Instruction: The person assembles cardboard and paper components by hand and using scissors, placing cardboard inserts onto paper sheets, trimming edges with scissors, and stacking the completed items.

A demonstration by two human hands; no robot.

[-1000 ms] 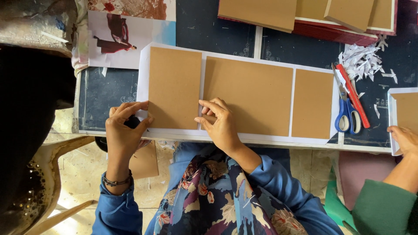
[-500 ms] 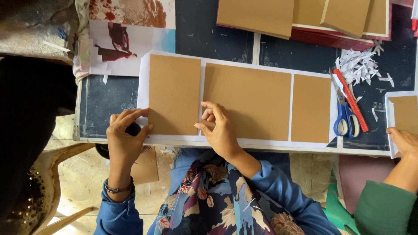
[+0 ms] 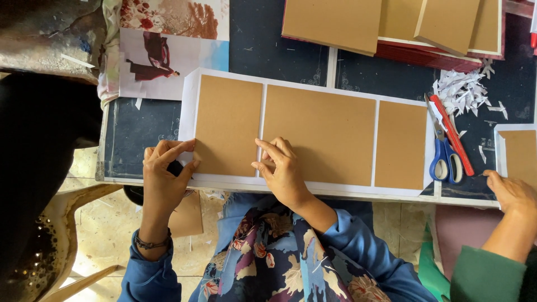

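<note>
Left hand (image 3: 165,173) pinches the white paper sheet (image 3: 189,100) at its lower-left corner, seemingly folding it; right hand (image 3: 282,168) presses fingertips on the brown cardboard panels (image 3: 319,131), mid-frame.

No packages, labels, signs or screens are seen anywhere on the dark table or around it in the view.

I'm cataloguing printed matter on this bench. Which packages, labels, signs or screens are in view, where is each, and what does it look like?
No packages, labels, signs or screens show; only printed pictures.
Figure print: far left of the table, rectangular, pale background with a dark red figure.
Floral print: just beyond it at the top edge, reddish flowers on cream.
</note>
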